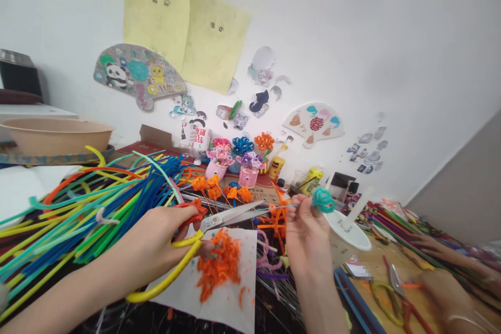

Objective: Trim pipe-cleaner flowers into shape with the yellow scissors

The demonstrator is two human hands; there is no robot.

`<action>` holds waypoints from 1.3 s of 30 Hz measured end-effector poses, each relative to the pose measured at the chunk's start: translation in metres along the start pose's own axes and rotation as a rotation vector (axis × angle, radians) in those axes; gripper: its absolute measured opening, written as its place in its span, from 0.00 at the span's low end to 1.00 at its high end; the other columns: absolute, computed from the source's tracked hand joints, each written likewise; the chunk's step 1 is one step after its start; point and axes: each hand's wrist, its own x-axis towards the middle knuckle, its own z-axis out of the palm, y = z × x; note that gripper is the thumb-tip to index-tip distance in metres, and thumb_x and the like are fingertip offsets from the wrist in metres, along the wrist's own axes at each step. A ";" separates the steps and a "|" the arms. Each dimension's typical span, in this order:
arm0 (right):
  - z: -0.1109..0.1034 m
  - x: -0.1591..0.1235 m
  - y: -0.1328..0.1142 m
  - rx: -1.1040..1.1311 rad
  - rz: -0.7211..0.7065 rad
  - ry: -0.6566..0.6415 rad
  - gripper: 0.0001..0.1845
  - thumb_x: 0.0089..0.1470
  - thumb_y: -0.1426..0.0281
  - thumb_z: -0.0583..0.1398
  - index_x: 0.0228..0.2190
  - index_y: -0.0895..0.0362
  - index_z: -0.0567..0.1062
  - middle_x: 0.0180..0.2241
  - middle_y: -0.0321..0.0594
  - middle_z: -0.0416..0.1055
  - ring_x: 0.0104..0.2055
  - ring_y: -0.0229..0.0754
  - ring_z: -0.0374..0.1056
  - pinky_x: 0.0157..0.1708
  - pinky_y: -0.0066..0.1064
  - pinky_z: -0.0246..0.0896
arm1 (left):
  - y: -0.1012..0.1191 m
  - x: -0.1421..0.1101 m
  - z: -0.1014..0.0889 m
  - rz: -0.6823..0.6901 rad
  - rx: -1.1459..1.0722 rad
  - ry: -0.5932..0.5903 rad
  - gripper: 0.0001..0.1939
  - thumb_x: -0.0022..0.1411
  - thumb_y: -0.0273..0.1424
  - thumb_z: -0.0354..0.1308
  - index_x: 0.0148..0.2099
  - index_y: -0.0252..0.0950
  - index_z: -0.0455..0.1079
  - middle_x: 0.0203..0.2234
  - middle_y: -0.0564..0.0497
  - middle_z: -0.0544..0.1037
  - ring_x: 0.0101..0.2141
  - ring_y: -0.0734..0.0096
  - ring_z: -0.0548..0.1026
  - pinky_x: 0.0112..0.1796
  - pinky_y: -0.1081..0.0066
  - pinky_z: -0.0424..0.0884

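My left hand is wrapped round a pair of scissors with yellow and red handles. Their blades point right and are slightly parted. In my right hand, the fingers pinch a teal pipe-cleaner flower close to its head. Its thin stem runs left toward the blade tips; whether the blades touch it I cannot tell. Below the scissors lies a white paper sheet bearing a pile of orange fuzzy clippings. Several orange pipe-cleaner flowers lie behind the blades.
Bundled pipe cleaners spread across the left, before a tan bowl. Small potted flowers and a yellow-capped bottle stand along the wall. Right of my hand is a white cup. A co-worker's hand is near other scissors.
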 end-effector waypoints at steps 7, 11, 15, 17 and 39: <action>-0.001 0.000 0.000 -0.026 -0.040 -0.029 0.13 0.36 0.67 0.73 0.24 0.57 0.75 0.27 0.32 0.69 0.28 0.30 0.64 0.26 0.21 0.65 | -0.001 0.001 0.002 0.006 -0.046 -0.027 0.20 0.55 0.49 0.54 0.24 0.38 0.60 0.16 0.61 0.56 0.19 0.77 0.52 0.21 0.75 0.47; -0.001 0.001 0.000 -0.006 -0.034 -0.045 0.13 0.36 0.66 0.73 0.23 0.56 0.76 0.27 0.31 0.69 0.28 0.30 0.64 0.26 0.21 0.64 | 0.000 0.001 0.001 0.018 -0.048 -0.045 0.21 0.56 0.50 0.53 0.24 0.38 0.58 0.15 0.61 0.55 0.19 0.78 0.51 0.21 0.74 0.46; -0.002 0.001 0.000 0.022 -0.012 -0.043 0.13 0.35 0.67 0.73 0.23 0.56 0.76 0.27 0.31 0.70 0.28 0.29 0.64 0.27 0.20 0.64 | 0.001 0.001 0.001 0.005 -0.051 -0.055 0.22 0.54 0.50 0.54 0.22 0.38 0.56 0.15 0.61 0.53 0.19 0.78 0.49 0.21 0.74 0.45; -0.002 0.000 0.000 0.026 -0.006 -0.052 0.12 0.36 0.67 0.73 0.23 0.56 0.76 0.26 0.30 0.70 0.28 0.29 0.64 0.27 0.19 0.64 | 0.001 0.000 0.001 0.004 -0.054 -0.055 0.22 0.54 0.50 0.55 0.22 0.38 0.55 0.15 0.61 0.52 0.20 0.78 0.48 0.22 0.74 0.45; -0.003 0.001 0.001 0.024 -0.011 -0.068 0.12 0.37 0.66 0.72 0.24 0.56 0.77 0.26 0.31 0.69 0.28 0.29 0.64 0.27 0.20 0.65 | -0.004 0.001 0.006 -0.019 -0.112 -0.168 0.22 0.57 0.50 0.50 0.22 0.38 0.56 0.16 0.60 0.49 0.21 0.77 0.46 0.22 0.72 0.43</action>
